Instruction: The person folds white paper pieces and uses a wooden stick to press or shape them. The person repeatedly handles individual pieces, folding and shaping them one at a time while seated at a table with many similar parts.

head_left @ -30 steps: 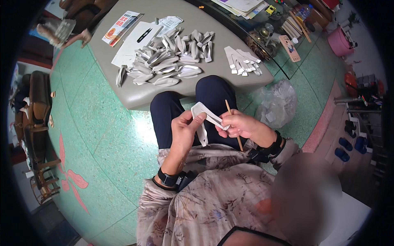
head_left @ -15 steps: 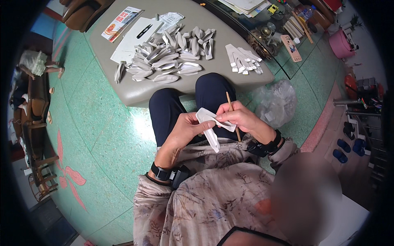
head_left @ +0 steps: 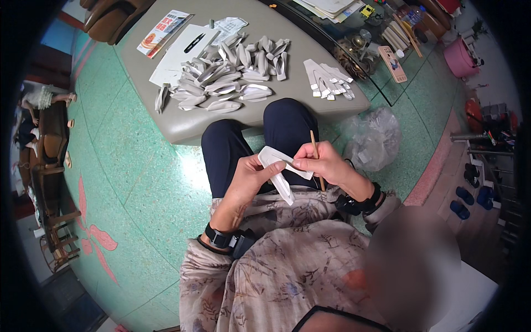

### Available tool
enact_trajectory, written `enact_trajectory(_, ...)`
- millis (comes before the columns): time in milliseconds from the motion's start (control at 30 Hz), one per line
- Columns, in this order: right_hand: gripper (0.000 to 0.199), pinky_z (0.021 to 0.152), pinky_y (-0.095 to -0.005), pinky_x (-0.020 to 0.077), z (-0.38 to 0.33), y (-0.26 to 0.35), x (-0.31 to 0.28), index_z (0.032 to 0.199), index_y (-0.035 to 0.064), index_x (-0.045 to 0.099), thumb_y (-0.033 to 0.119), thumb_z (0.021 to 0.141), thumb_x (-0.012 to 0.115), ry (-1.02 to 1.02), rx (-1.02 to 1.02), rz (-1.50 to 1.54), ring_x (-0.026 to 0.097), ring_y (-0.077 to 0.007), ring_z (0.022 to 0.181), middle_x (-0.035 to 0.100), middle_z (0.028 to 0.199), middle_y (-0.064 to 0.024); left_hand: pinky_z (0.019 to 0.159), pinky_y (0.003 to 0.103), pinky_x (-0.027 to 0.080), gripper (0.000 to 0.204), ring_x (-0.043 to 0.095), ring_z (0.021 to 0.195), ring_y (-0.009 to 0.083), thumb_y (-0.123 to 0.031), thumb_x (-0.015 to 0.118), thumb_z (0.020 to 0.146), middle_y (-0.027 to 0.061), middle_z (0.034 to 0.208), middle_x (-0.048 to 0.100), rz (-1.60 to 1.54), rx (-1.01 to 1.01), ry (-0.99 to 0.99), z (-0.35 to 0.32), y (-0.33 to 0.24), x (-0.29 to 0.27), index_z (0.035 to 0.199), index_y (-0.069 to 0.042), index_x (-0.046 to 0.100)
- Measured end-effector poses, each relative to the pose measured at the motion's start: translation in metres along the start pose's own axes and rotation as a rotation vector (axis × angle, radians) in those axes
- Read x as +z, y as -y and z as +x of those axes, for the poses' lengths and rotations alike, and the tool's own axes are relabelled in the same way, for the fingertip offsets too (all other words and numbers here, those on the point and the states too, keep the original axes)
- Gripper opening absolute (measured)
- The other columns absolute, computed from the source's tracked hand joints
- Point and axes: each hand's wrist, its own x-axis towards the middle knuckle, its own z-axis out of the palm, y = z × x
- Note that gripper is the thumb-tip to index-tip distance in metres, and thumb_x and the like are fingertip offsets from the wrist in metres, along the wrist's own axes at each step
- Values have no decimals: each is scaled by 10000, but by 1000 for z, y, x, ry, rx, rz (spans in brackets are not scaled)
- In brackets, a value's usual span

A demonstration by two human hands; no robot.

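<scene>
Above my lap, my left hand (head_left: pixel 253 176) pinches a white folded paper-like strip (head_left: pixel 284 193) between thumb and fingers. The strip bends in a V: one tapering leg hangs toward my shirt, the other runs across to my right hand. My right hand (head_left: pixel 323 161) closes its thumb and forefinger on that other leg, and also keeps a thin wooden stick (head_left: pixel 314 138) upright in its grip. On the grey padded seat before me lies a heap of similar grey-white folded pieces (head_left: pixel 224 77), puffed and pointed. Flat white strips (head_left: pixel 327 80) fan out at the seat's right corner.
White board (head_left: pixel 177 55) with a black pen (head_left: pixel 194 42) and a leaflet (head_left: pixel 164 34) lie on the far left of the seat. A clear plastic bag (head_left: pixel 376 138) stands on the floor at right. A phone (head_left: pixel 392 63) rests on the glass table.
My right hand has shifted slightly right and up, turning the stick a little more upright. The strip has moved slightly left and its angle has changed. At far left, another person has moved.
</scene>
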Motion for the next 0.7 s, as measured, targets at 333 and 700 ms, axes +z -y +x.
enact_trajectory(333, 37, 574, -180, 408, -2, -6, 16, 910, 7, 583, 18, 875, 587, -86, -242, -53, 510, -12, 666, 587, 765, 20, 556, 200, 405, 162, 511, 638, 32, -161, 645, 879, -20, 765, 615, 123, 133, -187, -5, 16, 12, 920, -4, 638)
enact_trajectory(700, 137, 524, -186, 373, 1, 7, 19, 747, 8, 554, 47, 838, 648, -60, -118, -402, 445, -1, 624, 536, 680, 44, 523, 191, 383, 183, 499, 603, 24, -173, 605, 893, -27, 707, 603, 103, 151, -274, -5, 16, 16, 850, 0, 646)
